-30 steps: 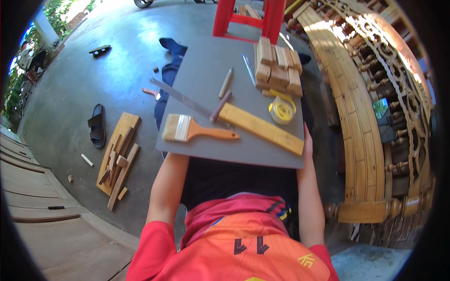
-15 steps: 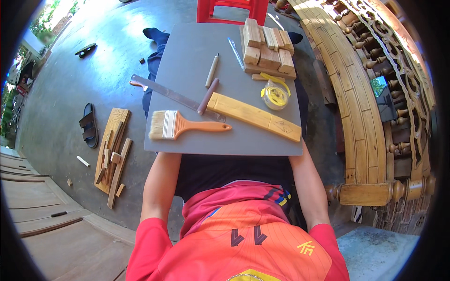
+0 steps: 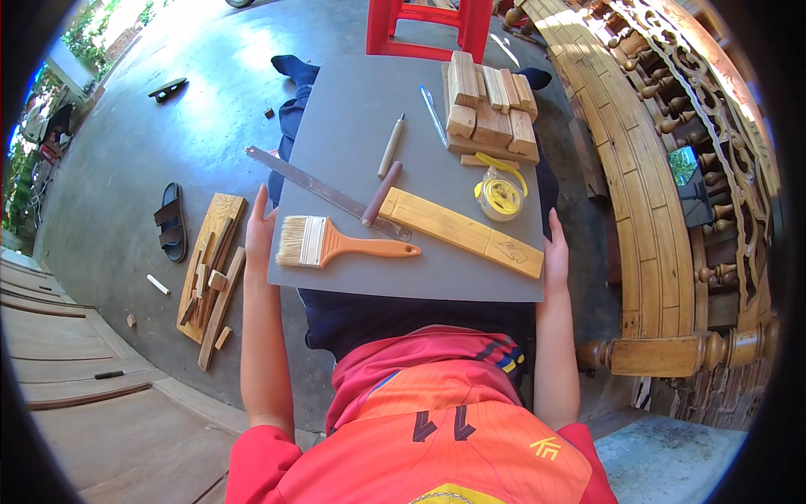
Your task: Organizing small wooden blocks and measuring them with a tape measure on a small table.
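Observation:
A grey board (image 3: pixel 353 92) lies across my lap. Beside its left edge, my left hand (image 3: pixel 262 231) is upright with a finger stretched out, holding nothing visible. My right hand (image 3: pixel 556 256) stands likewise at the right edge; whether it touches the board I cannot tell. Nearest the left hand is a wide paintbrush (image 3: pixel 336 244) with an orange handle. A saw blade (image 3: pixel 327 191) lies slantwise behind it, partly under a dark round stick (image 3: pixel 383 193). Toward the right hand lies a flat wooden piece (image 3: pixel 462 231) with pencil marks. Behind it sits a yellow tape in a clear round case (image 3: pixel 500 197).
Small wooden blocks (image 3: pixel 491 126) are piled at the board's far right, beside a pen (image 3: pixel 433 116). A pencil-like stick (image 3: pixel 391 147) lies mid-board. A red stool (image 3: pixel 382 29) stands beyond. On the floor at left are wood scraps (image 3: pixel 210 277) and a sandal (image 3: pixel 170 223); at right, a wooden bench (image 3: pixel 630 202).
Both hands have come out from beneath the board's near edge to its two sides. The board and everything on it appear slightly lower and farther right in view.

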`<state>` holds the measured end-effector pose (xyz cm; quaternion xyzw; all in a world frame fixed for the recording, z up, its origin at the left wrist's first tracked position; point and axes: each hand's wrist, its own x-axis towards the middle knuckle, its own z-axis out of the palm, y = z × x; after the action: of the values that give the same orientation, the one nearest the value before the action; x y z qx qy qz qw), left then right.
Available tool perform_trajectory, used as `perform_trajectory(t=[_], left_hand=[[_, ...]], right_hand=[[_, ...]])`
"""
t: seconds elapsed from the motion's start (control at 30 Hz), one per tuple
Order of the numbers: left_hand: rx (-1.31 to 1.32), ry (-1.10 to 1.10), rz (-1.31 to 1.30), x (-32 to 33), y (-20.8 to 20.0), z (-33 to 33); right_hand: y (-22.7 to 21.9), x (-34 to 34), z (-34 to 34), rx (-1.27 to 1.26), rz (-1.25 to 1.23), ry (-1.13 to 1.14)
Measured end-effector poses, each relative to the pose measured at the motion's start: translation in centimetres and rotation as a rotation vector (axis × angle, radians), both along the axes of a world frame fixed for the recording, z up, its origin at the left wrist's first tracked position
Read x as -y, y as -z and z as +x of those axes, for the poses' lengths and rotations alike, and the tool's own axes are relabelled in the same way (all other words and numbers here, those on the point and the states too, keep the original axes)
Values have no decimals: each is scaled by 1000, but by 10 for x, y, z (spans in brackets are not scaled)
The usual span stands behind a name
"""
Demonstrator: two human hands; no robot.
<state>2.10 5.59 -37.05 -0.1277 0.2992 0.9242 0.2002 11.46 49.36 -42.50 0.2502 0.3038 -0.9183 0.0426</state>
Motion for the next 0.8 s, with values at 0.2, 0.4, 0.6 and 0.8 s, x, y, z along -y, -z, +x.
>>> perform_trajectory(t=[0.2,0.4,0.6,0.8], left_hand=[[-212,247,265,-11,45,-45],[-259,214,115,-23,53,-43],[-320,142,-48,-27,51,-72],[-347,64,-210,-29,64,-54]], right_hand=[[37,-23,-61,5,225,-97],[36,-5,-85,-49,219,-36],[45,5,-76,-121,201,-7],[56,4,-59,-166,177,17]])
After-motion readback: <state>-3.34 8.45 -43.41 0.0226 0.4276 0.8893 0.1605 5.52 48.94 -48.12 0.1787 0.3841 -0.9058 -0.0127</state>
